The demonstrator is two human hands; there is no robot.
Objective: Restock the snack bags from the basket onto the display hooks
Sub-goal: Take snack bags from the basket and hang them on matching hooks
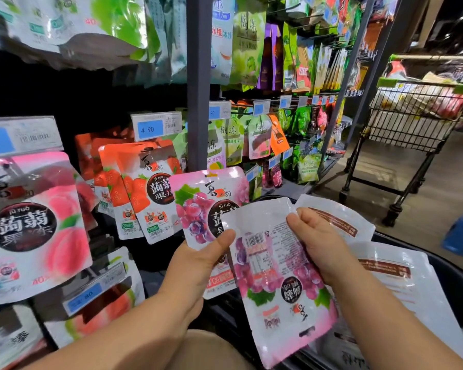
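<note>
The upright grape bag [198, 206] near the middle is thin plastic film, glossy, with glare on its pink front. The upside-down grape bag [281, 284] just right of it is the same shiny film, a little wrinkled. The peach bag [35, 225] at the left and the strawberry bags [145, 198] beside it are glossy plastic too. The shopping cart [412, 124] at the far right is dark metal wire with green plastic trim. The post [198, 76] is grey matt metal.

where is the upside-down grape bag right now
In the head view the upside-down grape bag sits low, just right of centre: the right hand pinches its upper edge, and it overlaps the upright grape bag held by the left hand.
</note>
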